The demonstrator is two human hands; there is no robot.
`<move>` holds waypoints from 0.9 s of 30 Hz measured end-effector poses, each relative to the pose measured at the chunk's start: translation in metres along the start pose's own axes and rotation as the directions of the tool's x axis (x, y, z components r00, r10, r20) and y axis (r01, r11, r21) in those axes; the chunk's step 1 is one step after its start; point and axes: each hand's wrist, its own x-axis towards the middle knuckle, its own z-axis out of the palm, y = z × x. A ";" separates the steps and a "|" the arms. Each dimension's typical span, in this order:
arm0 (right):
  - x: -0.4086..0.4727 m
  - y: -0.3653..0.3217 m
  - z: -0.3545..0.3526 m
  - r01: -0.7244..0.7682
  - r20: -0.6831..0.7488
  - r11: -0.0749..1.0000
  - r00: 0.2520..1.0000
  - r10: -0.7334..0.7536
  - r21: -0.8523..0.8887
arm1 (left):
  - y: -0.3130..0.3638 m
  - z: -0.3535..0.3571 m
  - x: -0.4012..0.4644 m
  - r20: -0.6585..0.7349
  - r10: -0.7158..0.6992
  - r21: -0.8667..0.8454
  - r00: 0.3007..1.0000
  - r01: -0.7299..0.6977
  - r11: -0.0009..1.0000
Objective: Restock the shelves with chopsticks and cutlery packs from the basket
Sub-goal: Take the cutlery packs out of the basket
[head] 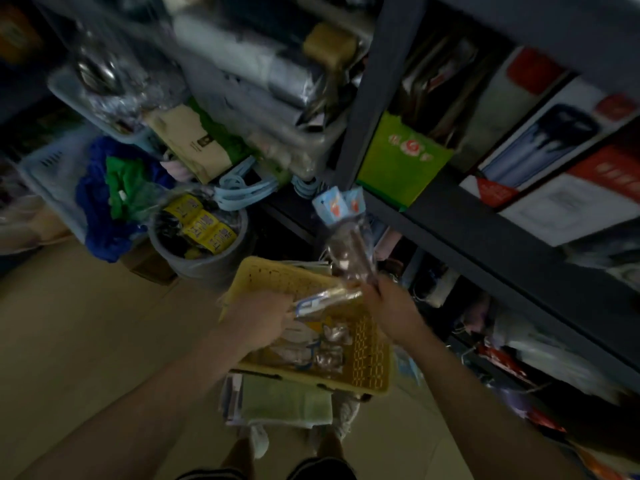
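Note:
A yellow perforated basket [372, 365] sits low in front of me with several clear-wrapped cutlery packs [329, 355] inside. My left hand [258, 322] is over the basket's left side, gripping a flat pack with a blue-and-white label [313, 303]. Above the basket's right rim, my right hand [389, 306] holds up a clear pack with a light blue header card [341, 206], its top pointing toward the dark shelf edge [450, 233]. The picture is blurred.
Dark metal shelving runs diagonally on the right, holding a green bag [401, 161] and red-and-white boxes [554, 161]. A grey bucket with yellow-labelled items [201, 237], blue hangers [239, 192] and plastic crates crowd the left. Folded cloth [284, 400] lies under the basket.

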 end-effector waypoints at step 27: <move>-0.067 -0.060 -0.397 0.128 -0.590 0.854 0.773 0.232 0.504 | 0.263 -0.264 -0.054 -0.793 0.144 -0.399 0.593 -0.682 0.613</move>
